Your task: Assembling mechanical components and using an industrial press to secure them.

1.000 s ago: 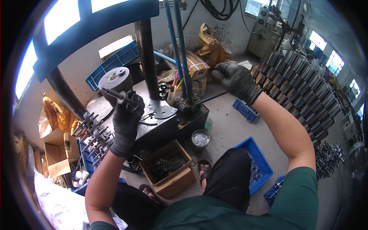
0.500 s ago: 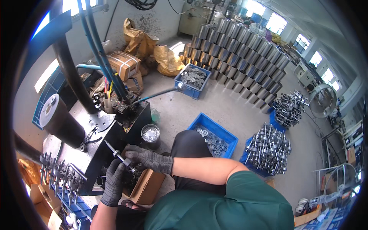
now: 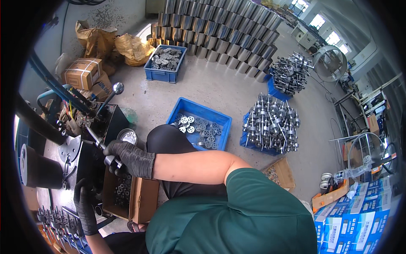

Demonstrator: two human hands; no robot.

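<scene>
My right hand (image 3: 129,158), in a dark grey knit glove, is closed around a metal shaft (image 3: 96,137) with collars on it. The shaft slants up and left toward the machine, and a thick dark collar (image 3: 111,161) shows below my fingers. My left hand (image 3: 86,207), gloved alike, is off the shaft beside the machine's metal table (image 3: 45,194). Its fingers stretch upward and hold nothing that I can see. Below my right hand, an open cardboard box (image 3: 144,199) contains small dark ring-shaped parts (image 3: 122,188).
A blue crate (image 3: 228,127) of silvery discs lies beyond my knee, another blue crate (image 3: 160,76) farther back. Bundled shafts (image 3: 272,122) rise from a crate at right. A ball-topped lever (image 3: 118,88) juts from the machine. Stacked metal cylinders (image 3: 220,42) line the back.
My left hand has let go of the shaft and dropped toward the table's edge. My right hand now holds the shaft alone. The view has swung right.
</scene>
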